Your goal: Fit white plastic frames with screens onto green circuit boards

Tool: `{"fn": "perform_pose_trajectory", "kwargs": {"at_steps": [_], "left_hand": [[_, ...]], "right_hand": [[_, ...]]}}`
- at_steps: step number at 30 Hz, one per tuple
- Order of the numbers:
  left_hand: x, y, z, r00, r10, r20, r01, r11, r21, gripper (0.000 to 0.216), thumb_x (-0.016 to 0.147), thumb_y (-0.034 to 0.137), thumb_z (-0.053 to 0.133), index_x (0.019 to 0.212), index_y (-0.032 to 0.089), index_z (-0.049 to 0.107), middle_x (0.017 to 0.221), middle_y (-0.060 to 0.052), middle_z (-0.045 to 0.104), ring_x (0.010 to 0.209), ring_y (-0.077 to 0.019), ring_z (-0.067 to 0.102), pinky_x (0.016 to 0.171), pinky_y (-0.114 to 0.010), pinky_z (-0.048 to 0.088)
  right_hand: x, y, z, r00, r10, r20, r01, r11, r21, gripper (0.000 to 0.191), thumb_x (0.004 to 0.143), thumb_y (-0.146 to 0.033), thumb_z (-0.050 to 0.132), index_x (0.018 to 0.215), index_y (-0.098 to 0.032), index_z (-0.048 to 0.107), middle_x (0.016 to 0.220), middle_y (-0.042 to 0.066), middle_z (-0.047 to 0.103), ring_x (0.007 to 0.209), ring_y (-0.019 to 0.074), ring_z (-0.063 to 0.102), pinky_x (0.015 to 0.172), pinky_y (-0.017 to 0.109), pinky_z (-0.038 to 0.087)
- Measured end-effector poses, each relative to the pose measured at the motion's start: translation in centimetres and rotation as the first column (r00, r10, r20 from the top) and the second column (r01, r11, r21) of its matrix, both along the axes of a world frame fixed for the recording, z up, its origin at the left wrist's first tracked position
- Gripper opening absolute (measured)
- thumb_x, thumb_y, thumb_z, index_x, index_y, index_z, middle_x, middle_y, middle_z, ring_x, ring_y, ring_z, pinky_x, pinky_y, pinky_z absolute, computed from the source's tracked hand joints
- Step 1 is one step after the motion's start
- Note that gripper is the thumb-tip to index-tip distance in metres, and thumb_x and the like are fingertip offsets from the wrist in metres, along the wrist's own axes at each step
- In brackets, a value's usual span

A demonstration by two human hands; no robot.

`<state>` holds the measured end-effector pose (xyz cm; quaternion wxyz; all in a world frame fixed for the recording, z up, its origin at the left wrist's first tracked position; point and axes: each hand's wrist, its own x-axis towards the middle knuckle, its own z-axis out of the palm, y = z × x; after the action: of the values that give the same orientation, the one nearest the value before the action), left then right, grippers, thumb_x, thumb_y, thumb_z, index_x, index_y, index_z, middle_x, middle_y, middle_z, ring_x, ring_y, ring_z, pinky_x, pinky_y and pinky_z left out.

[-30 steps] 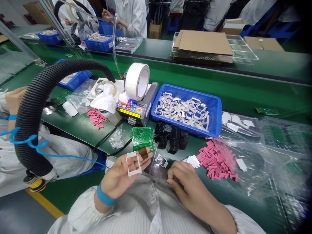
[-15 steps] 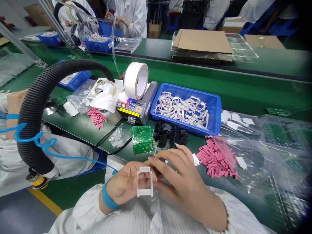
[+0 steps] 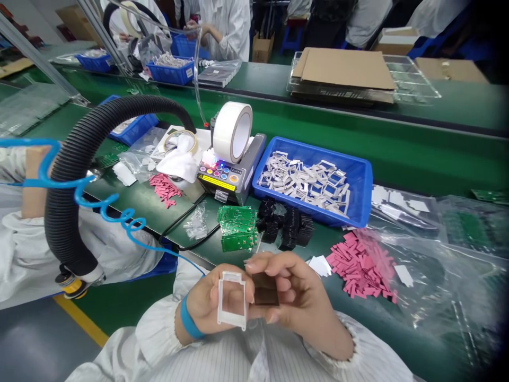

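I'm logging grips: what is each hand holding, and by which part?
The left hand holds the white frame by its sides; the right hand holds the dark panel by its right edge.

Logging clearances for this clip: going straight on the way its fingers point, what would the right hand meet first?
Most likely the left hand, holding the white frame; the right hand points toward it, though depth is unclear.

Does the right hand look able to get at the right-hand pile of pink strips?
Probably yes: the pink strips look largely uncovered and close by, though the right hand is holding a dark panel.
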<state>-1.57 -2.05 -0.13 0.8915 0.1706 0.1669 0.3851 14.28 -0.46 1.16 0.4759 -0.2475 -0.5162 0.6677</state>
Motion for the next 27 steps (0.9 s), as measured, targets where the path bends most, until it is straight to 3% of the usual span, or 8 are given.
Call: {"fn": "perform_pose_trajectory", "kwargs": {"at_steps": [4,6,9,12,18,27], "left_hand": [[-0.2,-0.3,0.0,1.0,0.019,-0.014,-0.017,0.994,0.106,0.045,0.063,0.057,0.069,0.075,0.014,0.069,0.103,-0.015,0.064,0.104,-0.0327,0.059,0.086,-0.045,0.045],[-0.5,-0.3,0.3,0.995,0.037,-0.089,-0.019,0.98,0.198,0.045,0.061,0.057,0.071,0.074,0.014,0.071,0.109,-0.015,0.061,0.103,-0.0309,0.058,0.091,-0.045,0.042],[-1.0,-0.2,1.2,0.97,0.075,-0.232,0.011,0.937,0.349,0.043,0.058,0.056,0.074,0.076,0.017,0.075,0.115,-0.014,0.056,0.104,-0.0288,0.054,0.097,-0.043,0.037],[-1.3,-0.1,2.2,0.937,0.103,-0.334,0.072,0.878,0.473,0.039,0.062,0.053,0.072,0.087,0.023,0.076,0.118,-0.011,0.054,0.108,-0.0287,0.052,0.099,-0.042,0.034],[-1.5,-0.3,3.0,0.86,0.151,-0.487,0.213,0.762,0.611,0.038,0.069,0.049,0.068,0.103,0.032,0.072,0.117,-0.01,0.052,0.108,-0.0277,0.051,0.098,-0.04,0.035],[-2.0,0.1,3.0,0.845,0.14,-0.515,0.263,0.731,0.629,0.039,0.068,0.04,0.073,0.106,0.033,0.07,0.118,-0.01,0.049,0.111,-0.0289,0.05,0.1,-0.04,0.035]], "right_hand": [[0.6,0.0,0.5,0.996,-0.027,0.085,0.02,0.997,0.078,0.036,0.079,-0.043,0.066,0.108,-0.03,0.049,0.116,0.008,0.06,0.103,0.0203,0.062,0.08,0.038,0.055],[1.2,0.2,1.4,0.968,-0.132,0.215,0.088,0.975,0.203,0.026,0.083,-0.043,0.061,0.102,-0.027,0.053,0.104,0.007,0.059,0.094,0.0196,0.061,0.073,0.035,0.054],[2.0,0.5,2.9,0.847,-0.331,0.415,0.114,0.877,0.467,0.005,0.088,-0.027,0.056,0.085,-0.023,0.056,0.079,0.003,0.055,0.078,0.0172,0.055,0.069,0.034,0.049],[2.3,0.6,3.9,0.749,-0.432,0.502,0.06,0.799,0.598,0.007,0.085,-0.017,0.055,0.08,-0.022,0.055,0.075,0.001,0.054,0.074,0.0165,0.053,0.074,0.036,0.046],[2.4,0.4,3.8,0.716,-0.439,0.543,0.027,0.795,0.606,0.009,0.085,-0.013,0.055,0.081,-0.021,0.054,0.078,0.001,0.053,0.078,0.0164,0.052,0.082,0.039,0.042],[2.3,0.4,3.2,0.725,-0.407,0.555,0.01,0.812,0.583,0.009,0.087,-0.013,0.054,0.082,-0.021,0.052,0.079,0.001,0.051,0.078,0.0164,0.05,0.081,0.039,0.039]]}}
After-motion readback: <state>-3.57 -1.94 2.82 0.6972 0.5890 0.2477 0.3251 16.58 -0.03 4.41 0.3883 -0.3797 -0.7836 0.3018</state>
